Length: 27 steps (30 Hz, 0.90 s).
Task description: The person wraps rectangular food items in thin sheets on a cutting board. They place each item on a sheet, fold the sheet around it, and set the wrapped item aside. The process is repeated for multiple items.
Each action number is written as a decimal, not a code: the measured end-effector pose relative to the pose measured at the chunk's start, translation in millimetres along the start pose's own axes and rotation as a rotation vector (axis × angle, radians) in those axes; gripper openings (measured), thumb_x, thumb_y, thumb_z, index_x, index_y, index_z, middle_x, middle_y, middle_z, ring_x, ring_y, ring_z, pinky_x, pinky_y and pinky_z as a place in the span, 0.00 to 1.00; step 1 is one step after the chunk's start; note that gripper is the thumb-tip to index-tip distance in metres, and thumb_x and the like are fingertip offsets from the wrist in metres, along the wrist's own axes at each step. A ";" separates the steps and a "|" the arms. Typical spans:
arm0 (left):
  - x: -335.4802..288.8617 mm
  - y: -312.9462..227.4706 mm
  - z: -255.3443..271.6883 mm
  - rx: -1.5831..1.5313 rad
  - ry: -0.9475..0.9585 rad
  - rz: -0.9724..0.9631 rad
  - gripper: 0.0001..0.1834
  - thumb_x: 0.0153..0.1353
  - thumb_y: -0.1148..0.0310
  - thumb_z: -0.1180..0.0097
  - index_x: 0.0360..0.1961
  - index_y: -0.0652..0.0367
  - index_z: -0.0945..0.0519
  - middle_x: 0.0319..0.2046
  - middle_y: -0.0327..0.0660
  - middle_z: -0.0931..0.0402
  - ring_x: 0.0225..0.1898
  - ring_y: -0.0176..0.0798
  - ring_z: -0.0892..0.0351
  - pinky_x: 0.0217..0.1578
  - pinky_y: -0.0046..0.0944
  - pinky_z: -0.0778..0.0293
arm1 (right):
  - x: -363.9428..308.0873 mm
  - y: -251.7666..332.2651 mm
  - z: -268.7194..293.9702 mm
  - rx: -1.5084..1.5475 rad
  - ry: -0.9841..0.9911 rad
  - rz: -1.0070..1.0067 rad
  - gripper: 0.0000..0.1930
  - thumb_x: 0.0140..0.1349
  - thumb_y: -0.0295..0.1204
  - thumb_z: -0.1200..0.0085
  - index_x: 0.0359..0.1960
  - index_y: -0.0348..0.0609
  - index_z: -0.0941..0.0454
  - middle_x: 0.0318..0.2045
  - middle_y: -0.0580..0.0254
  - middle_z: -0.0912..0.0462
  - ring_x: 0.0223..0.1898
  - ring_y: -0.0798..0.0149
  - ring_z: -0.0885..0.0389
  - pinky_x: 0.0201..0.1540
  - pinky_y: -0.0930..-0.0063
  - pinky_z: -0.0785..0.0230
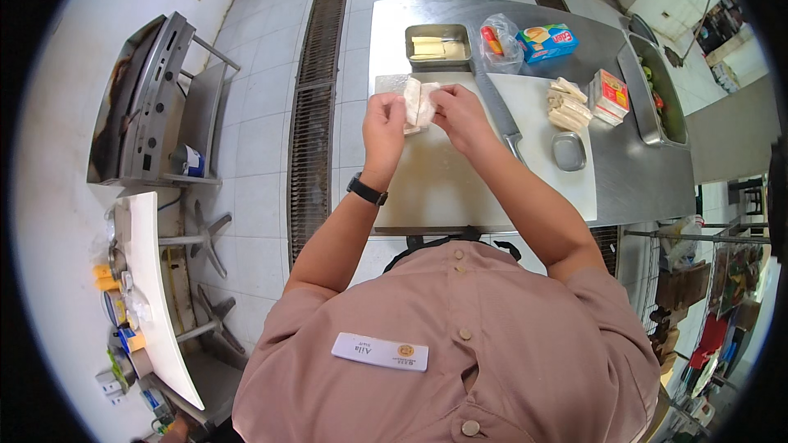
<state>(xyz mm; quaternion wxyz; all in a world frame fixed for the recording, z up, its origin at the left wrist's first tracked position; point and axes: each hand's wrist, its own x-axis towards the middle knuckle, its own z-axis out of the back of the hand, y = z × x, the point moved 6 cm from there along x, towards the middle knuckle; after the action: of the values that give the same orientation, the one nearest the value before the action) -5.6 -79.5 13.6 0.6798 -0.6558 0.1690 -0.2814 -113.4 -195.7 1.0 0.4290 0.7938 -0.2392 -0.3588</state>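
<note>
Over the cutting board [431, 189], my left hand [384, 121] and my right hand [461, 112] pinch pale, crustless bread slices [419, 103] between them, one hand at each side. The fingers of both hands are closed on the bread. More bread shows just beneath the slices, partly hidden by my hands. A shiny, clear-looking sheet [389, 84] lies behind my left hand. To the right of my right hand rests a large knife [497, 108]. Beyond my hands, a metal tray [409, 62] holds pale yellow sticks that look like cheese.
Stacked bread slices [568, 107], a small metal dish [568, 152] and a red-and-yellow package [609, 97] are on the right. Farther back are a plastic bag [501, 47] and a blue box [548, 43]. A deep metal pan [634, 86] holding vegetables stands at the table's right edge.
</note>
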 end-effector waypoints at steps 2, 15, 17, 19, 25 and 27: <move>5.8 16.1 4.6 -0.266 -0.065 0.145 0.09 0.71 0.67 0.45 0.43 0.63 0.24 0.34 0.36 0.23 0.33 0.26 0.27 0.34 0.28 0.28 | -2.2 1.5 14.5 0.178 -0.059 0.014 0.14 0.66 0.24 0.46 0.50 0.34 0.30 0.46 0.53 0.22 0.45 0.59 0.19 0.52 0.62 0.21; 2.4 -15.5 -11.3 -0.083 0.275 0.023 0.14 0.68 0.65 0.40 0.49 0.63 0.21 0.40 0.37 0.20 0.38 0.36 0.20 0.43 0.37 0.23 | -45.8 28.9 59.5 0.291 0.107 -0.066 0.18 0.65 0.19 0.50 0.56 0.39 0.35 0.49 0.52 0.21 0.50 0.56 0.17 0.49 0.50 0.17; -11.7 -9.7 -27.3 -0.369 0.468 0.418 0.13 0.67 0.65 0.38 0.47 0.61 0.20 0.40 0.36 0.20 0.38 0.33 0.21 0.43 0.33 0.24 | -47.5 25.0 58.7 0.261 0.102 -0.072 0.19 0.65 0.19 0.49 0.57 0.40 0.35 0.48 0.54 0.20 0.48 0.58 0.17 0.48 0.55 0.18; -21.2 -14.0 -36.3 -0.503 0.526 0.532 0.10 0.66 0.67 0.37 0.45 0.60 0.19 0.38 0.35 0.19 0.37 0.28 0.22 0.40 0.29 0.24 | -46.6 24.7 62.7 0.079 0.012 0.035 0.19 0.65 0.21 0.47 0.56 0.41 0.34 0.47 0.57 0.20 0.46 0.61 0.17 0.47 0.61 0.20; -28.2 -21.8 -36.7 -0.115 0.410 0.238 0.08 0.66 0.70 0.38 0.43 0.62 0.18 0.30 0.35 0.19 0.31 0.27 0.22 0.35 0.28 0.25 | -54.9 24.2 48.8 -0.489 -0.050 0.377 0.08 0.64 0.26 0.39 0.43 0.40 0.23 0.38 0.66 0.19 0.38 0.74 0.23 0.40 0.78 0.28; -33.6 -23.1 -39.0 -0.081 0.427 0.192 0.08 0.66 0.70 0.39 0.43 0.63 0.17 0.30 0.35 0.19 0.31 0.26 0.22 0.35 0.28 0.26 | -59.8 19.7 41.2 -0.455 0.003 0.364 0.08 0.64 0.27 0.39 0.42 0.39 0.22 0.35 0.67 0.18 0.36 0.74 0.23 0.40 0.78 0.29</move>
<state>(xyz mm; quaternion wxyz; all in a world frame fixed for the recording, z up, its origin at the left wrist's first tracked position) -59.0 -89.9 28.5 0.6255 -0.5890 0.3815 -0.3408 -184.3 -185.7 24.1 0.6537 0.6218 -0.2905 -0.3189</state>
